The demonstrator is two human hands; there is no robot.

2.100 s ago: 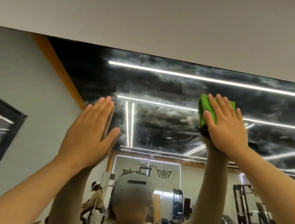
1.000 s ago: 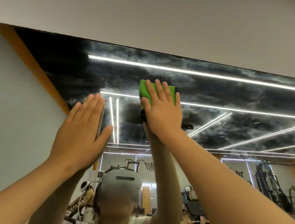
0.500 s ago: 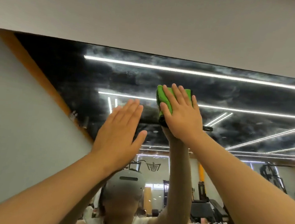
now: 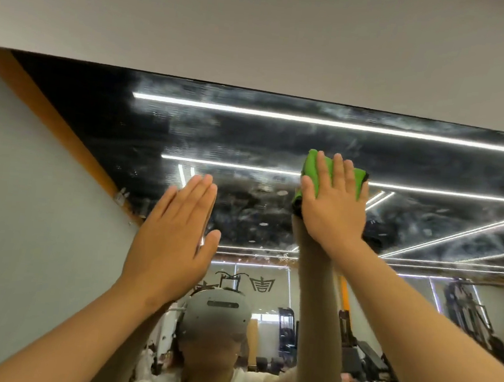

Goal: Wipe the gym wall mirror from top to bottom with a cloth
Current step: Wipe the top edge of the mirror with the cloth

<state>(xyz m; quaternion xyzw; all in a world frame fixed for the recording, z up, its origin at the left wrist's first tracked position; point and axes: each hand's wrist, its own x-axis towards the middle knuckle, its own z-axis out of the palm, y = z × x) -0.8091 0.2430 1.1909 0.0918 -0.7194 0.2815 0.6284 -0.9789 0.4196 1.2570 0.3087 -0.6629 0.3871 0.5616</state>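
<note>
The wall mirror (image 4: 249, 135) fills the middle of the view, its upper part hazy with white smears. My right hand (image 4: 333, 204) is raised high and presses a folded green cloth (image 4: 312, 168) flat against the glass, a little below the mirror's top edge. My left hand (image 4: 173, 242) rests flat on the mirror to the left and lower, fingers together, holding nothing. My own reflection with a grey headset (image 4: 215, 315) shows beneath the hands.
A plain grey wall (image 4: 258, 30) runs above the mirror's top edge. The mirror reflects bright ceiling light strips (image 4: 311, 120), an orange wall stripe (image 4: 52, 124) and gym machines (image 4: 465, 316) at the lower right.
My right hand slid the cloth left across the glass, then back to the right. My left hand shifted right along the mirror.
</note>
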